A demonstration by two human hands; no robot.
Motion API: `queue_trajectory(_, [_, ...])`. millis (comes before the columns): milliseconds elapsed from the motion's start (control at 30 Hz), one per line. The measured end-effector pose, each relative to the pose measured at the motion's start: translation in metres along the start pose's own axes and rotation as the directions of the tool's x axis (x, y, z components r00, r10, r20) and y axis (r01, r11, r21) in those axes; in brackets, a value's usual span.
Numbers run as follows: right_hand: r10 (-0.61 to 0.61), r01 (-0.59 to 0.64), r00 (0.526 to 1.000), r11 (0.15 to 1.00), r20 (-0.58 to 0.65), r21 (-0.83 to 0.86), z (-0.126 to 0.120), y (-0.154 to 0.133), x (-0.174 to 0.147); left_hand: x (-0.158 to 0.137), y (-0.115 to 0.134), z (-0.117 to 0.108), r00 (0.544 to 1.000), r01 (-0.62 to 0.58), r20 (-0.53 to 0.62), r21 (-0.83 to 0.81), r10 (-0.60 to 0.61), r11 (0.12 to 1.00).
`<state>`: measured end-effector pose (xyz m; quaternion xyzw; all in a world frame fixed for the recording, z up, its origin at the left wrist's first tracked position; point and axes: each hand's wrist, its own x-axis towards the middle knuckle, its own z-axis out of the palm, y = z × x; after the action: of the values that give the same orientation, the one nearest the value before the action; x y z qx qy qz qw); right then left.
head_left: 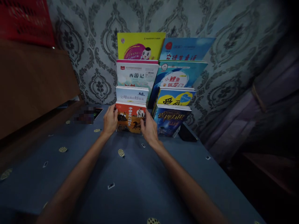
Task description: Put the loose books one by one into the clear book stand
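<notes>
An orange-red book [129, 116] stands upright at the front of the left column of books. My left hand [110, 120] grips its left edge, fingers curled behind it. On its opposite edge my right hand [149, 127] is closed, thumb on the front cover. Rising in steps behind it are a pale blue book [132, 94], a white-and-green book [137, 73] and a yellow book [140, 46]. Beside my right hand, a dark blue book [172, 119] fronts the right column, with a yellow-and-blue book [176, 97], a teal book [179, 74] and a blue book [187, 48] behind.
The books stand on a table with a blue patterned cloth [130, 186], against patterned wallpaper [100, 62]. A brown wooden cabinet [35, 84] is at left, with a red item [25, 23] on top. A black object [187, 133] lies right of the books; a curtain [247, 102] hangs beyond.
</notes>
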<state>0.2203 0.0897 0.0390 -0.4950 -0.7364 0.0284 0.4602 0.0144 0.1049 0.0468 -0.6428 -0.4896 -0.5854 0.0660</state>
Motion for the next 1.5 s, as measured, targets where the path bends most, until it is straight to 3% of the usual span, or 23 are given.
queue_trajectory(367, [0.023, -0.023, 1.0, 1.0, 0.007, -0.019, 0.003, 0.002, 0.001, -0.001, 0.003, 0.0, 1.0, 0.018, 0.014, -0.03, -0.018, 0.999])
queue_trajectory(967, [0.019, -0.019, 1.0, 1.0, 0.025, -0.02, 0.013, 0.011, -0.001, -0.002, 0.003, 0.002, 0.999, -0.003, 0.045, 0.1, -0.001, 0.995])
queue_trajectory(1500, [0.013, -0.012, 0.997, 1.0, 0.072, -0.018, 0.016, 0.02, 0.0, 0.0, -0.009, 0.002, 0.996, -0.015, 0.088, 0.105, 0.006, 0.994])
